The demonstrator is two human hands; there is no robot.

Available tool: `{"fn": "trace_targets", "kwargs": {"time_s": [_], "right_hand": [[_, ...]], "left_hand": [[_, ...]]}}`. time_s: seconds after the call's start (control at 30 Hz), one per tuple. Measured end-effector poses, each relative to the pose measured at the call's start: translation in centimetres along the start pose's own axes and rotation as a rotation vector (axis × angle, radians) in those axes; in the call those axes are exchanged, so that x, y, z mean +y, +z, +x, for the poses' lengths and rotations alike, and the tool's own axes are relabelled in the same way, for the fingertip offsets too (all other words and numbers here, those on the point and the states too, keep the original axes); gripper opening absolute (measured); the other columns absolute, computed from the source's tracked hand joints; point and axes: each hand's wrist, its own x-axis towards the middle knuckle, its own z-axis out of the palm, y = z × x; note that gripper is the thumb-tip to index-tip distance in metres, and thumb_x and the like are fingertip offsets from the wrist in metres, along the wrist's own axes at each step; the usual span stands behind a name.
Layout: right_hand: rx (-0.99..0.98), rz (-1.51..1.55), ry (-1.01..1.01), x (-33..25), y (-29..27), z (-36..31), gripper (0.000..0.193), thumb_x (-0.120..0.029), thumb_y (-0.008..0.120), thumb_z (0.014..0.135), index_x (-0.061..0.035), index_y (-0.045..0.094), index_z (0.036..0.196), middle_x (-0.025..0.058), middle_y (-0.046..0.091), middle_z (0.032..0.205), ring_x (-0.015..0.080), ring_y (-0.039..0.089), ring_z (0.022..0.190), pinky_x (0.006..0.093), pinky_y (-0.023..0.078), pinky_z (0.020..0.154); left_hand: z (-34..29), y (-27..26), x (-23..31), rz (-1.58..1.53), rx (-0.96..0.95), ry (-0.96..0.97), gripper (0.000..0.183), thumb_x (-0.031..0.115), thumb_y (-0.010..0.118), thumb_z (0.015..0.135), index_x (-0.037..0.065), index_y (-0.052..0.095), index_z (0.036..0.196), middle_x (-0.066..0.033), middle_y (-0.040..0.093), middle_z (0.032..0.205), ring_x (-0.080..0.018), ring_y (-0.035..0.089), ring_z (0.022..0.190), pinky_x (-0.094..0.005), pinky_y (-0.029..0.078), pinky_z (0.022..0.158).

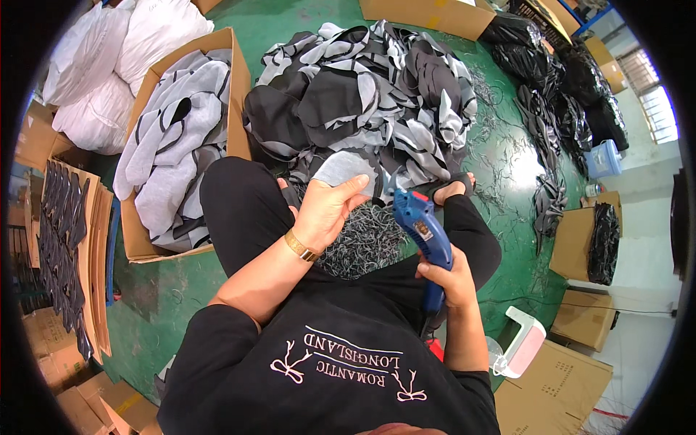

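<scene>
Between finger and thumb, my left hand point(328, 205) pinches a grey fabric piece point(344, 171) with a rounded edge and a dark border. My right hand point(448, 275) is wrapped round the handle of blue electric scissors point(423, 225), which have a red button near the head. Their cutting head is at the right edge of the fabric piece; whether the blade touches it I cannot tell. Beneath my hands, between my legs, lies a heap of thin dark trimmings point(362, 243). Just beyond rises a big pile of black and grey fabric pieces point(330, 101).
A cardboard box point(238, 101) of grey pieces stands at my left, with white sacks point(98, 69) behind it. Black plastic bags point(580, 65) line the right side. More trimmings lie scattered over the green floor point(515, 239). A pink-and-white device point(525, 346) is near my right elbow.
</scene>
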Motion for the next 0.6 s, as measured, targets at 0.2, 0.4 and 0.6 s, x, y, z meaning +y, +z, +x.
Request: {"fn": "trace_targets", "kwargs": {"time_s": [0.2,0.4,0.6], "right_hand": [[-0.017,0.034,0.089,0.9,0.5,-0.5,0.033,-0.006,0.07,0.069,0.003,0.058,0.098,0.0065,0.059,0.079,0.0155,0.059,0.062,0.0275,0.049,0.06],[-0.017,0.092,0.085,1.3,0.7,-0.4,0.033,-0.005,0.069,0.068,0.0036,0.058,0.098,0.0062,0.058,0.078,0.0146,0.057,0.059,0.0274,0.048,0.055],[-0.032,0.137,0.099,1.3,0.3,-0.3,0.034,-0.004,0.069,0.069,0.0037,0.058,0.1,0.0061,0.058,0.079,0.014,0.056,0.06,0.0277,0.048,0.055]], "left_hand": [[-0.2,0.6,-0.6,0.042,0.048,0.049,0.027,-0.001,0.061,0.086,0.001,0.056,0.113,-0.0059,0.063,0.106,-0.0168,0.063,0.095,-0.0322,0.053,0.085],[-0.5,1.0,-0.6,0.054,0.015,0.055,0.027,0.002,0.063,0.086,0.004,0.058,0.112,-0.0046,0.064,0.103,-0.0151,0.063,0.093,-0.0287,0.052,0.08],[-0.9,1.0,0.0,0.148,0.038,0.034,0.028,0.001,0.063,0.085,0.001,0.058,0.112,-0.0058,0.064,0.104,-0.0151,0.063,0.092,-0.0286,0.052,0.08]]}}
